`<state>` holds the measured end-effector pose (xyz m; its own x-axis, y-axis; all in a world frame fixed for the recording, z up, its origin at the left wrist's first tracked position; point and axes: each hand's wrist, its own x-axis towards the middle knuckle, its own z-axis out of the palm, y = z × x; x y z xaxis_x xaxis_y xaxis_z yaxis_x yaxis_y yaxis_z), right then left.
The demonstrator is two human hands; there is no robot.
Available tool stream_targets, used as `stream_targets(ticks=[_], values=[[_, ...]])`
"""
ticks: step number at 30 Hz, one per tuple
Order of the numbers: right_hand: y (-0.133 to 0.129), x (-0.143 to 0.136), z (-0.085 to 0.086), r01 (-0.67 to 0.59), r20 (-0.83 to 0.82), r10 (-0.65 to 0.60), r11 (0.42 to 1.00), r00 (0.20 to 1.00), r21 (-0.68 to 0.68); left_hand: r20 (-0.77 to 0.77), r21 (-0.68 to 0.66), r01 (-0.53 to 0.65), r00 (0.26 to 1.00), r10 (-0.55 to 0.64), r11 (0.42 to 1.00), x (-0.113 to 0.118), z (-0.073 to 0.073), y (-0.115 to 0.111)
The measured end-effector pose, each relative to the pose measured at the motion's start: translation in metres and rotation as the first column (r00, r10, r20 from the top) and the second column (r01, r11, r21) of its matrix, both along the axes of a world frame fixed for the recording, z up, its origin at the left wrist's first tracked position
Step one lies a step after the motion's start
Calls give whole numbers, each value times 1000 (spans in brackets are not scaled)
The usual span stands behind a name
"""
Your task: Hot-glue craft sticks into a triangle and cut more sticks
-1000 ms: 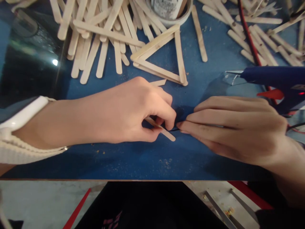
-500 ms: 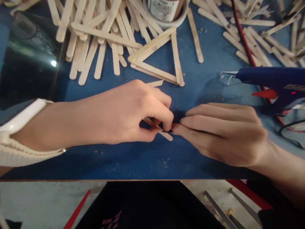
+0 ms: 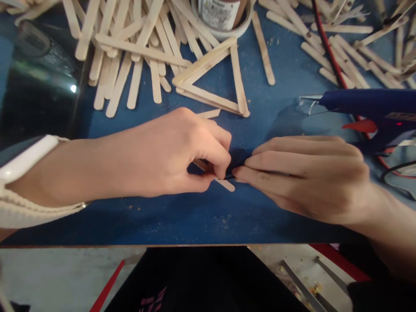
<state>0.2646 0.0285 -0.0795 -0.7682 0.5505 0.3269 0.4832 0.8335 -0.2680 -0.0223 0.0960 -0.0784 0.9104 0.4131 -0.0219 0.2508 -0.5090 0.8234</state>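
Note:
My left hand (image 3: 191,156) is closed in a pinch, thumb against bent index finger. From the pinch a thin dark strand (image 3: 229,177) spans a short gap to my right hand (image 3: 305,177), whose fingertips are pressed together on its other end. What the strand is, I cannot make out. Beneath my left fingers lies a wooden craft stick (image 3: 226,185), its rounded end showing and the rest mostly covered. A cut stick piece (image 3: 211,114) pokes out behind my left knuckles. Just beyond is a triangle frame of craft sticks (image 3: 208,100).
A blue glue gun (image 3: 364,104) with a red light lies at right, by a red cable (image 3: 331,52). Loose craft sticks (image 3: 126,47) pile up at the back, near a labelled jar (image 3: 222,13). A dark glossy panel (image 3: 42,82) is at left.
My hands have drawn very slightly apart, and more of the dark strand shows between the fingertips. The view has shifted slightly; the sticks and glue gun stay put.

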Motion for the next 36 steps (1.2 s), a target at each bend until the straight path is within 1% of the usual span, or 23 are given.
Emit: stream_targets(ticks=[5,10,13,16,18,21,23,26,29,33,36], values=[[-6,7,-5,58,-33,-59,998,998,-13,-25,-40,-6,1000,5,999,0,2,1],[-9,17,-6,96,-52,-103,988,993,-122,9,-40,10,1000,-10,999,0,0,3],[-7,18,-6,97,-97,-105,992,990,-86,-5,-48,-6,1000,6,999,0,1,2],[-4,16,-8,10,-126,-21,996,992,-88,-39,-44,-20,999,19,999,2,3,1],[-4,14,-9,-11,-135,0,996,991,-86,-45,-42,-20,999,18,999,2,4,1],[-8,10,-8,60,-117,-66,997,991,-54,-45,-52,-21,999,19,998,2,4,1],[-10,8,-7,97,-119,-105,993,987,-73,-47,-56,-22,999,19,998,2,4,2],[-10,9,-7,68,-130,-80,993,988,-93,-48,-48,-27,999,24,999,1,3,2],[-7,12,-8,44,-120,-54,995,991,-86,-50,-43,-29,998,27,999,2,3,1],[-9,15,-7,78,-85,-83,995,993,-58,-46,-37,-22,999,20,999,2,4,1],[-12,15,-6,107,-44,-111,991,993,-82,-34,-38,-24,999,23,999,2,3,1]])
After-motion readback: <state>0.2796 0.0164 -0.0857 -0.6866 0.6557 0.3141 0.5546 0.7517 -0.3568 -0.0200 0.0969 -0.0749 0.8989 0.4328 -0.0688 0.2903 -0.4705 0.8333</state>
